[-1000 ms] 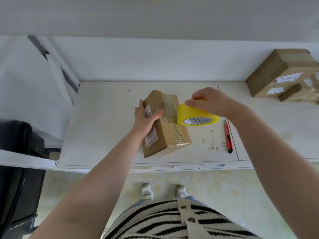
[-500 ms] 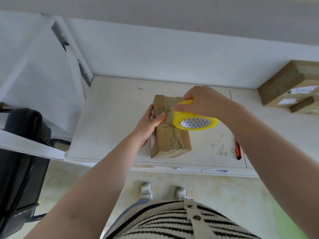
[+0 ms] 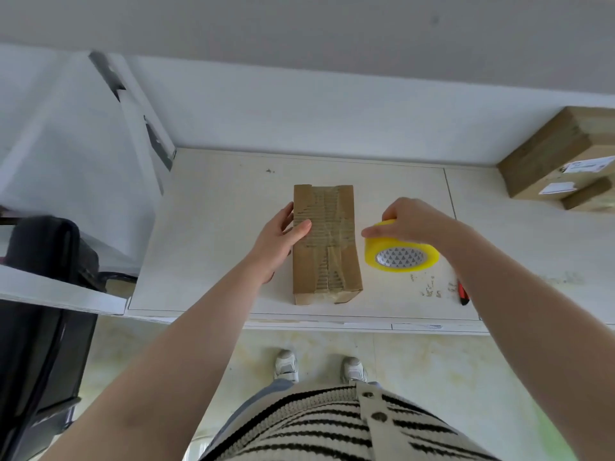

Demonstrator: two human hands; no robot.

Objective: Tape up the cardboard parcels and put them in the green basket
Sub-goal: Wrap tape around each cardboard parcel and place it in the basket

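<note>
A brown cardboard parcel lies flat on the white table, its top torn and covered with clear tape. My left hand holds the parcel's left side, thumb on top and fingers along the side. My right hand grips a yellow roll of clear tape from above, just right of the parcel. The roll is apart from the parcel. No green basket is in view.
Two more cardboard parcels with white labels are stacked at the far right of the table. A red and black utility knife lies right of the tape roll, partly behind my forearm. A black chair stands at the left.
The parcel has been turned square to the table edge. My right hand has carried the tape roll from over the parcel's top to its right side and lower.
</note>
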